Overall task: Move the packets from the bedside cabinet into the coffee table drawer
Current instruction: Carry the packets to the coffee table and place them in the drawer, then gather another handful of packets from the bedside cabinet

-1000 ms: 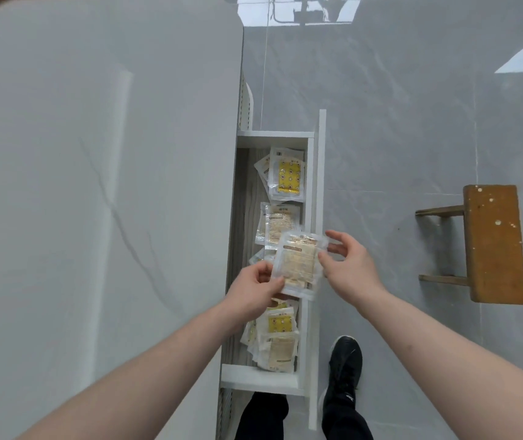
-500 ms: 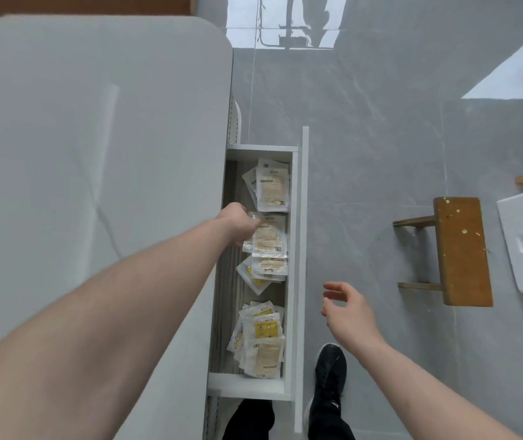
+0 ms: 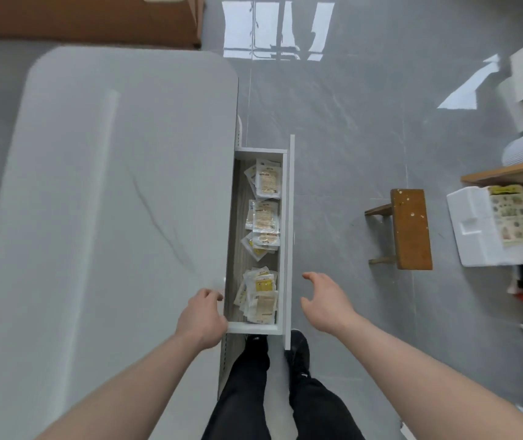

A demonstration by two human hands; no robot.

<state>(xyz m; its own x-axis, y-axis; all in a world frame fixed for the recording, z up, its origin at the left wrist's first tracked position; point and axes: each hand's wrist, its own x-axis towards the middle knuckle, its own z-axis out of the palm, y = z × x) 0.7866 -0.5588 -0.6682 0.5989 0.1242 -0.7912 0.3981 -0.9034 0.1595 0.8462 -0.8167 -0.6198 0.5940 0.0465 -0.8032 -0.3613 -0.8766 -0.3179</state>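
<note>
Left hand (image 3: 203, 315) empty, fingers loosely curled, hanging over the table (image 3: 101, 217) edge right beside the near-left corner of the open drawer (image 3: 288, 236); whether it touches the drawer wall, cannot tell. Right hand (image 3: 323, 304) also empty, palm spread, fingers relaxed and slightly bent, out over the floor (image 3: 349, 138) just right of the drawer front, not touching it. Drawer pulled out from under the grey marble-look table top, white walls, wood-grain bottom. Packets (image 3: 264, 236) lie inside in three loose clusters along the right side: a far group (image 3: 266, 181) near the back wall, a middle group overlapping each other, and a near pile (image 3: 261, 298) by the front end closest to the person. Packets clear plastic with beige and yellow labels, print too small to read. Some fanned and tilted, stacked on one another. Person's black trousers and black shoes (image 3: 298, 347) show below the drawer. Small wooden stool (image 3: 410, 228) stands on the floor well right of the drawer; white foam box (image 3: 475, 230) further right with a printed sheet (image 3: 510, 214) lying on it.
</note>
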